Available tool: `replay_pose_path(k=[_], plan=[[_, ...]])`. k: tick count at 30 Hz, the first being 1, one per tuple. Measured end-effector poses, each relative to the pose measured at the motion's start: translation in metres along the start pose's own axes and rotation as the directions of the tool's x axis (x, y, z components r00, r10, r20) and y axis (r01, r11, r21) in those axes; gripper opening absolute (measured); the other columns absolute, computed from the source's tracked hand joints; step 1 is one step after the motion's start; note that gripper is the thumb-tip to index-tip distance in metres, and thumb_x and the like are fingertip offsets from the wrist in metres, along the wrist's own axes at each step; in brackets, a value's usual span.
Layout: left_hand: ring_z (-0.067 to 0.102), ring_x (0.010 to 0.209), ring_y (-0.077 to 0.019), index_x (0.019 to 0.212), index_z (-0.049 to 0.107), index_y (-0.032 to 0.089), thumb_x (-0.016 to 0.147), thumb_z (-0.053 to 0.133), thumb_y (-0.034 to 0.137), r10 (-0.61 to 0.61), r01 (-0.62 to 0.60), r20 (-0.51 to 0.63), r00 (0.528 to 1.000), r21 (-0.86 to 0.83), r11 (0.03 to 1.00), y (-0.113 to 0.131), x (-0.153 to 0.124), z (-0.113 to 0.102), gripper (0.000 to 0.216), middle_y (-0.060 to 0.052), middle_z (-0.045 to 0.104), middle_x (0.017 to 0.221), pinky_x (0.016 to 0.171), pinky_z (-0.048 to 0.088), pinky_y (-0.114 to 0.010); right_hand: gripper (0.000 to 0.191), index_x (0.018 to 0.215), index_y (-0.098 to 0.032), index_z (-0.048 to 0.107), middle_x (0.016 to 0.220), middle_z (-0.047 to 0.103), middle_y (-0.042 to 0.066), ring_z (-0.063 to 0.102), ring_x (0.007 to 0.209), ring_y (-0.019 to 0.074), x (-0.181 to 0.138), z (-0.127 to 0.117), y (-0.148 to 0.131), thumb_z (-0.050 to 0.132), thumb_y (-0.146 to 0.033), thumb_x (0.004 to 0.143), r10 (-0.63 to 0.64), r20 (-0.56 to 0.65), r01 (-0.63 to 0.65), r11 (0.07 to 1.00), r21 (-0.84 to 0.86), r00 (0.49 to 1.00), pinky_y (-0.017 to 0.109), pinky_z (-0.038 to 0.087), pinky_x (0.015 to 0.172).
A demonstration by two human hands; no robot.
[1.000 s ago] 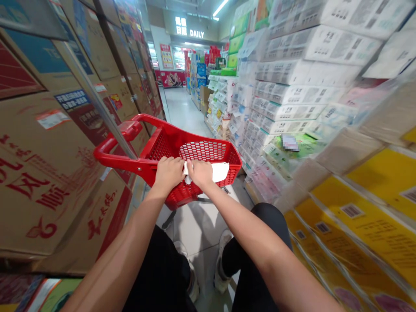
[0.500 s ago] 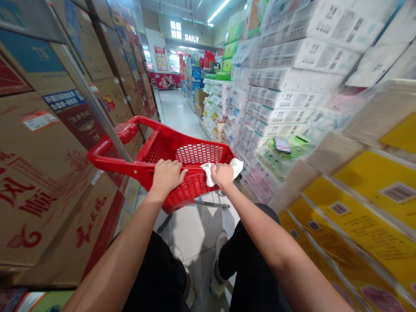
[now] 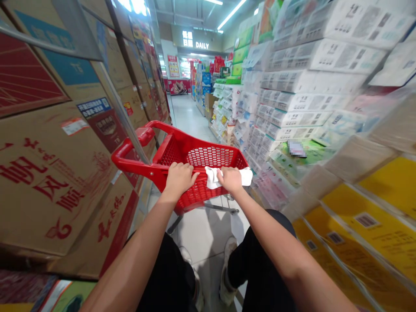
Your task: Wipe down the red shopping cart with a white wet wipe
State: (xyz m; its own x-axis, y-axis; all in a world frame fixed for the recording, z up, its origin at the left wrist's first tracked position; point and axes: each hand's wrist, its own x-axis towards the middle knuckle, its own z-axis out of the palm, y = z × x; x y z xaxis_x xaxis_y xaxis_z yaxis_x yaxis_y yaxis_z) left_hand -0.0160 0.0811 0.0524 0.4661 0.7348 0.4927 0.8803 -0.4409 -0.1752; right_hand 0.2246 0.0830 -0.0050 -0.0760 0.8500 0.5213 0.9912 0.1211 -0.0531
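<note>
A red plastic shopping cart [image 3: 191, 193] with a perforated basket stands sideways in front of me, its handle to the left. My left hand [image 3: 180, 178] is closed over the near top rim of the basket, thumb pointing right. To its right, my right hand [image 3: 231, 179] presses a white cloth [image 3: 246, 176] down over the same rim. The cloth sticks out on both sides of my fingers and drapes partly down the outside of the basket. The fingertips of both hands are hidden behind the rim.
Stacked cardboard boxes [image 3: 35, 182] rise on the left behind a metal post [image 3: 120, 108]. White packaged tissue stacks [image 3: 292, 102] and yellow packs [image 3: 357, 221] crowd the right side. A tiled aisle [image 3: 188, 110] runs away beyond the cart.
The whole view has shifted, so cart and hands appear farther right. The cloth now lies flatter and wider along the rim. Both hands keep their hold.
</note>
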Motion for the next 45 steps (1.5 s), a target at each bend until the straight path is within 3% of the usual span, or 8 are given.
replay_pose_path(k=[6, 13, 16, 20, 25, 36, 40, 45], plan=[[0.063, 0.085, -0.0299, 0.089, 0.069, 0.016, 0.096, 0.041, 0.046, 0.006, -0.006, 0.027, 1.000, -0.008, 1.000, 0.002, -0.002, 0.000, 0.041, -0.015, 0.070, 0.089, 0.083, 0.037, -0.046, 0.049, 0.083, -0.017, 0.068, 0.079, 0.070, 0.010, 0.060, 0.074, 0.0194, -0.012, 0.006, 0.050, 0.033, -0.045, 0.102, 0.107, 0.001, -0.107, 0.991, -0.082, 0.994, 0.030, 0.029, 0.073], [0.065, 0.092, -0.0274, 0.122, 0.061, 0.018, 0.094, 0.042, 0.049, -0.044, 0.044, 0.017, 0.999, 0.013, 0.999, -0.012, 0.000, -0.034, 0.045, -0.014, 0.066, 0.118, 0.077, 0.041, -0.039, 0.048, 0.082, -0.016, 0.069, 0.077, 0.070, 0.010, 0.058, 0.071, 0.0196, -0.016, 0.007, 0.053, 0.034, -0.042, 0.101, 0.125, -0.037, -0.128, 0.989, -0.070, 0.991, 0.031, 0.029, 0.071], [0.066, 0.096, -0.0321, 0.106, 0.067, 0.018, 0.094, 0.039, 0.059, -0.079, 0.071, 0.075, 0.994, 0.103, 0.992, -0.034, 0.002, -0.046, 0.051, -0.015, 0.070, 0.104, 0.076, 0.040, -0.040, 0.047, 0.081, -0.017, 0.070, 0.078, 0.070, 0.011, 0.058, 0.071, 0.0202, -0.015, 0.007, 0.053, 0.036, -0.043, 0.100, 0.133, -0.032, -0.135, 0.989, -0.066, 0.991, 0.031, 0.029, 0.070], [0.068, 0.083, -0.0341, 0.090, 0.071, 0.017, 0.091, 0.040, 0.067, -0.079, 0.019, 0.294, 0.952, 0.199, 0.980, -0.056, 0.002, -0.046, 0.060, -0.017, 0.072, 0.086, 0.072, 0.039, -0.040, 0.047, 0.081, -0.016, 0.071, 0.079, 0.071, 0.012, 0.059, 0.072, 0.0209, -0.014, 0.008, 0.054, 0.037, -0.043, 0.100, 0.143, -0.027, -0.144, 0.988, -0.057, 0.989, 0.032, 0.028, 0.070], [0.069, 0.083, -0.0331, 0.093, 0.073, 0.017, 0.094, 0.042, 0.060, -0.064, 0.002, 0.310, 0.949, 0.196, 0.981, -0.057, 0.002, -0.040, 0.053, -0.017, 0.074, 0.087, 0.073, 0.039, -0.038, 0.044, 0.083, -0.015, 0.071, 0.080, 0.072, 0.013, 0.060, 0.073, 0.0215, -0.008, 0.007, 0.042, 0.037, -0.038, 0.099, 0.181, -0.027, -0.182, 0.983, -0.028, 0.983, 0.033, 0.028, 0.073], [0.070, 0.084, -0.0303, 0.093, 0.075, 0.017, 0.095, 0.042, 0.054, -0.046, 0.000, 0.275, 0.960, 0.167, 0.986, -0.041, 0.009, -0.040, 0.049, -0.015, 0.075, 0.088, 0.072, 0.040, -0.036, 0.038, 0.094, -0.017, 0.062, 0.092, 0.072, 0.011, 0.060, 0.087, 0.0235, 0.014, -0.006, -0.096, 0.036, -0.044, 0.103, -0.102, -0.078, 0.115, 0.976, 0.185, 0.992, 0.035, 0.029, 0.081], [0.070, 0.086, -0.0297, 0.094, 0.075, 0.016, 0.096, 0.041, 0.053, -0.034, -0.010, 0.275, 0.961, 0.154, 0.988, -0.040, 0.006, -0.042, 0.051, -0.015, 0.075, 0.088, 0.073, 0.040, -0.036, 0.037, 0.099, -0.018, 0.060, 0.097, 0.071, 0.010, 0.060, 0.092, 0.0244, 0.011, -0.009, -0.086, 0.036, -0.046, 0.104, -0.228, -0.059, 0.235, 0.950, 0.206, 0.972, 0.034, 0.030, 0.081], [0.070, 0.087, -0.0305, 0.096, 0.075, 0.016, 0.095, 0.042, 0.059, -0.032, -0.011, 0.256, 0.966, 0.164, 0.986, -0.040, 0.004, -0.040, 0.054, -0.015, 0.075, 0.089, 0.074, 0.039, -0.037, 0.034, 0.103, -0.018, 0.059, 0.100, 0.071, 0.009, 0.060, 0.093, 0.0231, 0.005, -0.006, -0.034, 0.035, -0.042, 0.105, -0.309, -0.010, 0.304, 0.932, 0.198, 0.951, 0.033, 0.030, 0.082]])
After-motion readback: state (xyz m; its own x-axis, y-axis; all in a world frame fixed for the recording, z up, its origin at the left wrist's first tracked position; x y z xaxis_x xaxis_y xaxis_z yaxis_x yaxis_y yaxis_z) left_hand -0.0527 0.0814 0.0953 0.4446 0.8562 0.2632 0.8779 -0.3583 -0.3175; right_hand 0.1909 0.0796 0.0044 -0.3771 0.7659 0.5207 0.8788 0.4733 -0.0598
